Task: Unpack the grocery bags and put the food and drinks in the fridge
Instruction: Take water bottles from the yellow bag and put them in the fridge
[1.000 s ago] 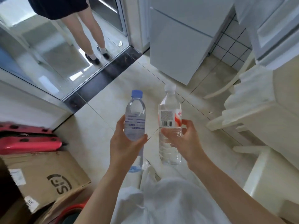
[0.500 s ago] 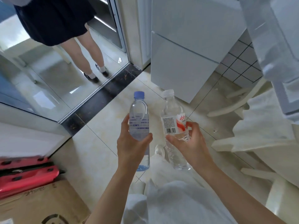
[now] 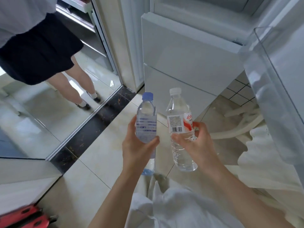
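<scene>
While the fridge [image 3: 189, 63] is faced, a blue-capped bottle [image 3: 146, 119] is gripped mid-body by the left hand [image 3: 139, 145] and a red-labelled bottle [image 3: 180, 129] by the right hand [image 3: 195, 143]; thin, full plastic likely dents, so waist-level grips are judged safest.

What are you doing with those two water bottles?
A person is holding one bottle in each hand. The left hand grips the blue-capped bottle, and the right hand grips the white-capped bottle with the red label. Both are upright, close together but not touching, in front of the white fridge, whose door stands open on the right. Neither bottle is inside yet.
</scene>
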Action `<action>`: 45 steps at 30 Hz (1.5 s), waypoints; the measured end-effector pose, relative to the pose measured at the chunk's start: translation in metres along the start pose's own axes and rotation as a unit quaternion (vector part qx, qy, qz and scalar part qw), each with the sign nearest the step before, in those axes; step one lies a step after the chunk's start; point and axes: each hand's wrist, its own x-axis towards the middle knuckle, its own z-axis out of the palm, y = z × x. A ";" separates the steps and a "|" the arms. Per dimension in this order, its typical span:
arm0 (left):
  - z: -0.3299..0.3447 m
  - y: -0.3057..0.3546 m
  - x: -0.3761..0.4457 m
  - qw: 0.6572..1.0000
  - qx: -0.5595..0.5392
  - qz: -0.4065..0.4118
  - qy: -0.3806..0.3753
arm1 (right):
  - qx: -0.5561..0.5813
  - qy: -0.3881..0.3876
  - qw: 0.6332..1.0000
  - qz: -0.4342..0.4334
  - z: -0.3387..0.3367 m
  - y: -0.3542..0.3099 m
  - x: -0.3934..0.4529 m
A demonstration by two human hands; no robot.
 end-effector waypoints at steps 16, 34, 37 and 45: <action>-0.016 0.138 0.238 0.974 0.056 0.166 -0.146 | 0.142 0.169 0.975 -0.001 0.026 -0.144 0.162; 0.099 0.360 0.366 0.919 -0.085 0.359 -0.140 | 0.236 0.266 0.927 -0.119 -0.107 -0.266 0.315; 0.114 0.390 0.383 0.916 -0.106 0.364 -0.133 | 0.245 0.286 0.915 -0.144 -0.128 -0.285 0.341; 0.141 0.466 0.427 0.886 -0.143 0.416 -0.143 | 0.244 0.363 0.878 -0.197 -0.171 -0.335 0.402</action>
